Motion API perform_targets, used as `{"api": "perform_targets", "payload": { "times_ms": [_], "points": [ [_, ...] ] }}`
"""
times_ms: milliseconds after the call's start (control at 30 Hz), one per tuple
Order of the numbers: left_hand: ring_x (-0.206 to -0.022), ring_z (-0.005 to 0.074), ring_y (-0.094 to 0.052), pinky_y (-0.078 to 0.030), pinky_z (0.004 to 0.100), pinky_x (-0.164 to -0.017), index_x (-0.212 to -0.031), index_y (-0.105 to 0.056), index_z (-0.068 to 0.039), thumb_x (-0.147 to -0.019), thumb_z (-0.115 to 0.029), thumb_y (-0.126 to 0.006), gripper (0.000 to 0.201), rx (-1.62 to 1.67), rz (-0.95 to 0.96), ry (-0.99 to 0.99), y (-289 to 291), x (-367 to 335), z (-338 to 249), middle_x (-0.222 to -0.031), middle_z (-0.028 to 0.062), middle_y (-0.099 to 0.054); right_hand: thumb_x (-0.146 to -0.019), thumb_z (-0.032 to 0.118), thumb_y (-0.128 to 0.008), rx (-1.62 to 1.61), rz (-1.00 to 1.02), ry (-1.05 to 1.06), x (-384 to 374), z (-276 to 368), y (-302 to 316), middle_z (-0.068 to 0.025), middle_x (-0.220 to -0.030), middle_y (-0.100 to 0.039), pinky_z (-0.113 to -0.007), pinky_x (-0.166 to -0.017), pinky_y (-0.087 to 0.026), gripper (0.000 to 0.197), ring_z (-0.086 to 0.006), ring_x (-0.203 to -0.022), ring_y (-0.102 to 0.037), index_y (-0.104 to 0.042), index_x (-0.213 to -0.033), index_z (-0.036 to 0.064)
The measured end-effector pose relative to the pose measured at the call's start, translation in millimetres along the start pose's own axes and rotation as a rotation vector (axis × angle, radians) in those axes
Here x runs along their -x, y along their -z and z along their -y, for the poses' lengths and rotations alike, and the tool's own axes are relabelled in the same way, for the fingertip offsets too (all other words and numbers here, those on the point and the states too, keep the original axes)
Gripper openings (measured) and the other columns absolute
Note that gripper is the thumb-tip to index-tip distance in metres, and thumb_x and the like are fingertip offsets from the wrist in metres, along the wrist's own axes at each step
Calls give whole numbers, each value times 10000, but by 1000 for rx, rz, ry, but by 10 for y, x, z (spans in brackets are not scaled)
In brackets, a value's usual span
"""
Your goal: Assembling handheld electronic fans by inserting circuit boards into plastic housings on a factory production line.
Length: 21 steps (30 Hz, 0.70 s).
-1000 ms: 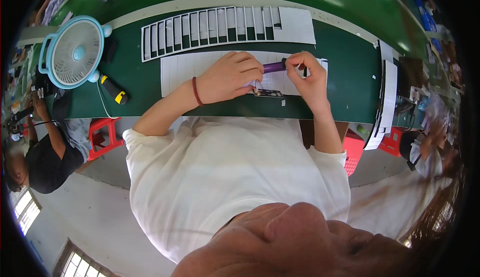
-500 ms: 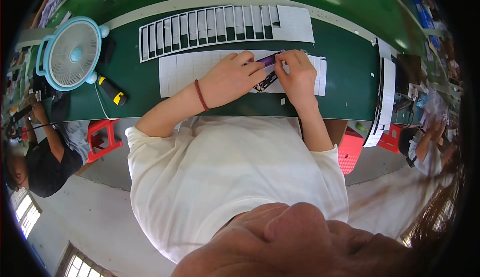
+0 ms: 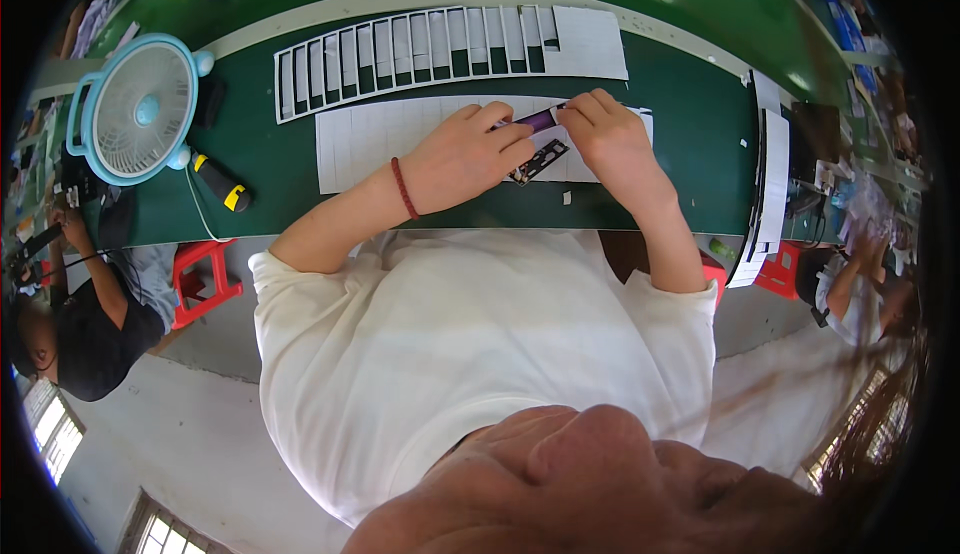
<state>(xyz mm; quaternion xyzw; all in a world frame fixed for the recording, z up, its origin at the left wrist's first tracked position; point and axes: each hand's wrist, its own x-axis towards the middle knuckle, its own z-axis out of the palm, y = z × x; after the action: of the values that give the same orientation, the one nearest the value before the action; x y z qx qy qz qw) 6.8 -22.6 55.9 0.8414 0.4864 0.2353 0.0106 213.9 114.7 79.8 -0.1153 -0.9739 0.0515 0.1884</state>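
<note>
My left hand [image 3: 468,154], with a red-brown braided band on the wrist, is closed around a slim purple piece [image 3: 540,120] whose exact kind I cannot make out. My right hand [image 3: 608,136] pinches at the right end of that piece; what lies between its fingertips is too small to tell. Under the left fingers a small dark board [image 3: 542,162] with pale spots or holes slants over a white sheet [image 3: 350,144] marked with faint lines. The left fingertips hide part of the board.
Beyond the sheet lies a white slotted frame [image 3: 400,46]. At left stand a light-blue fan [image 3: 147,109] and a yellow-black handled tool [image 3: 222,182]. White strips [image 3: 770,184] rest at the table's right end. One person sits at left [image 3: 100,324], another at right [image 3: 850,299].
My right forearm and elbow have swung outward to the right, its fingertips staying near the purple piece's end. More of the dark board now shows. My left hand has barely moved.
</note>
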Motion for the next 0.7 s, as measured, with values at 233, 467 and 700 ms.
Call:
{"api": "perform_targets", "payload": {
  "times_ms": [233,467,700],
  "points": [
    [-1054,236,-557,-523,339,-783,-1003,-628,-76,-815,-132,-679,202,10,19,-25,-1,11,11,-1045,35,-652,-640,56,-693,200,189,199,-114,-22,-14,-66,-852,-581,-313,-711,-556,167,-207,-854,-616,-668,-804,38],
    [-1044,238,-562,-525,328,-779,-989,-620,-91,-812,-138,-680,192,-15,31,-79,22,1,34,-1046,41,-651,-632,62,-717,40,92,224,-142,-201,-105,-55,-829,-582,-315,-672,-552,165,-220,-835,-611,-650,-783,58],
    [-1240,229,-574,-436,461,-1089,-1031,-639,-120,-809,-120,-728,239,20,92,-20,47,22,100,-1224,16,-668,-734,16,-752,-316,-11,-224,298,-86,113,-104,-944,-647,-383,-701,-546,194,-282,-869,-655,-610,-863,42]
  ]
}}
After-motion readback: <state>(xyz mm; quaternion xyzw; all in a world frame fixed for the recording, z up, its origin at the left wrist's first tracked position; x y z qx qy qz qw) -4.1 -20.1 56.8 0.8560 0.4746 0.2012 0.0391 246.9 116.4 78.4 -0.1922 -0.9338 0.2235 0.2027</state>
